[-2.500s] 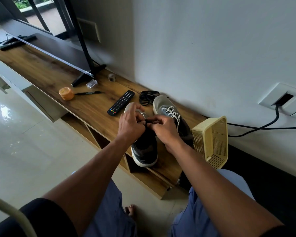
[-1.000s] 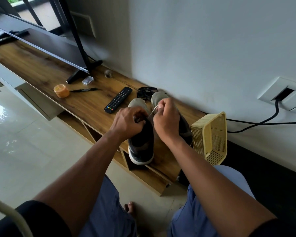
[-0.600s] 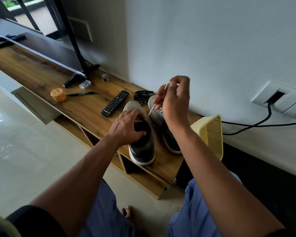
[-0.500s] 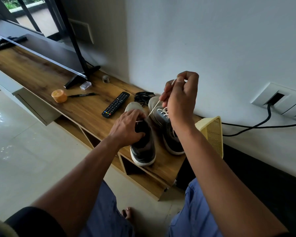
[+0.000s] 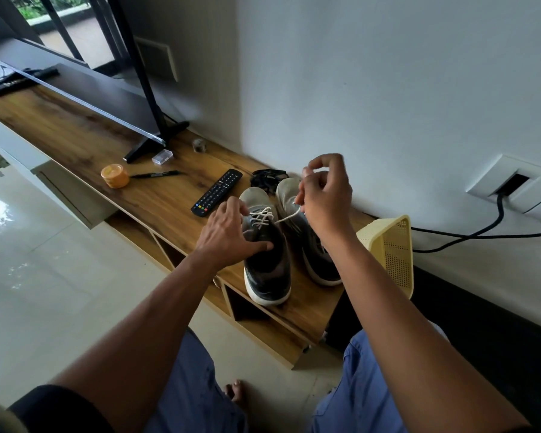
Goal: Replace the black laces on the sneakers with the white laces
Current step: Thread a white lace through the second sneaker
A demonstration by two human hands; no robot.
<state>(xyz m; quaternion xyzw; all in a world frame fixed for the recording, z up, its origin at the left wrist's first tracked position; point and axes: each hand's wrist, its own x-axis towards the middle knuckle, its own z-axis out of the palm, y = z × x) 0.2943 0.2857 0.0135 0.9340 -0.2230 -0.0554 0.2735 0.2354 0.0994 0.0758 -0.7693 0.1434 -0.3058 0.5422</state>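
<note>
Wooden console [image 5: 75,142]: left hand [image 5: 228,232] steadies sneaker [image 5: 264,254]; right hand [image 5: 325,192] pinches white lace [image 5: 286,217].

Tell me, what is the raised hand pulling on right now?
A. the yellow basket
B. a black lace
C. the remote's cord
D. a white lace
D: the right hand pinches a white lace drawn taut from the near sneaker, which the left hand steadies.
</note>
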